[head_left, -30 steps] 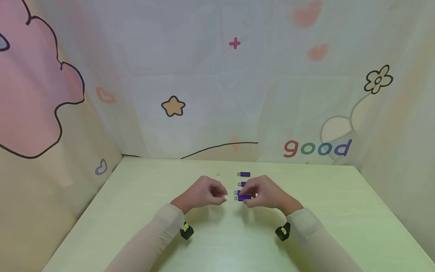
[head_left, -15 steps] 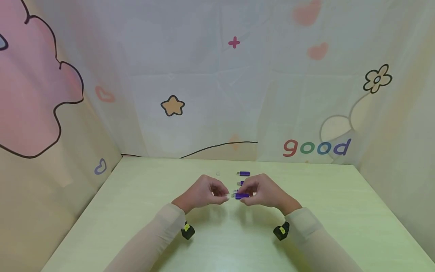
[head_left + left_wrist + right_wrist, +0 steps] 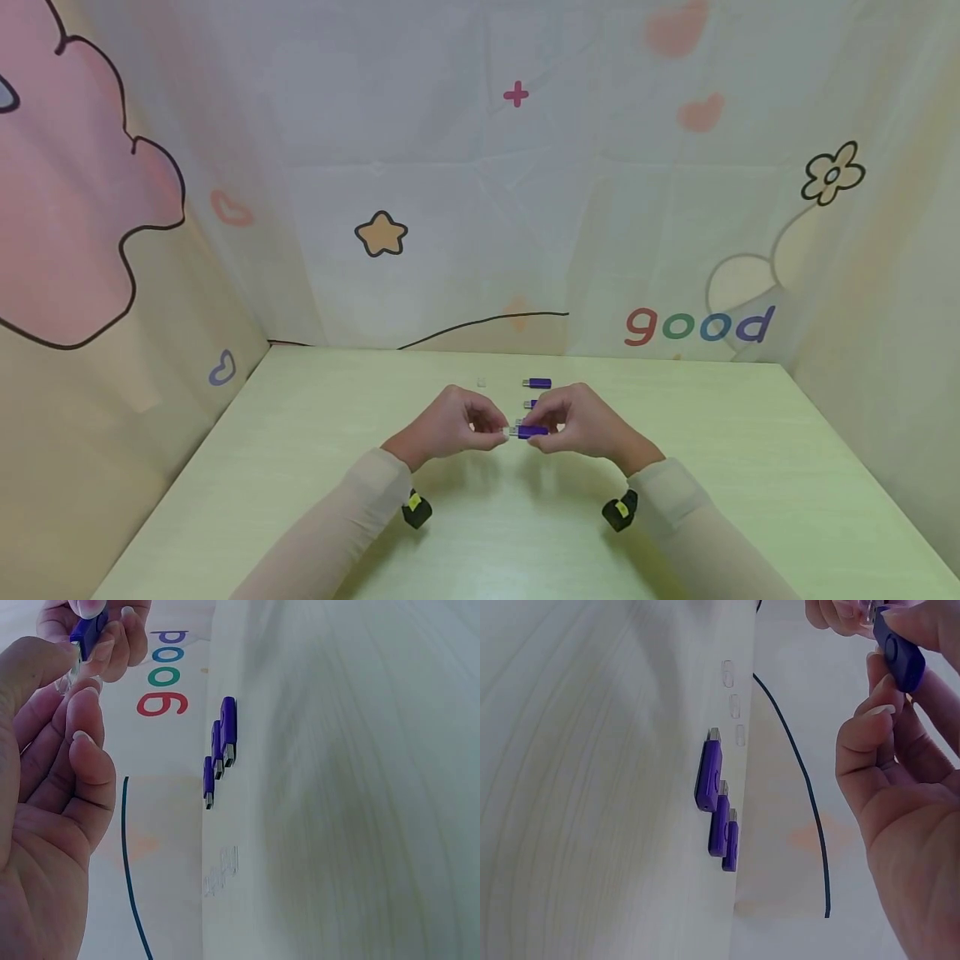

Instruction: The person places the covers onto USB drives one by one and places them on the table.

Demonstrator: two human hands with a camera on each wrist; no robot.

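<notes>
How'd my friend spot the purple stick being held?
Find the pale table below the colourful "good" lettering. Above it, the right hand pinches a purple USB stick, metal plug towards the left hand. Its three lookalikes lie on the table; only this one is held.

On the pale wood-grain tabletop [image 3: 225, 467] before you lie three purple USB flash drives [image 3: 709, 778] in a row and, near them, three clear caps [image 3: 728, 673].
</notes>
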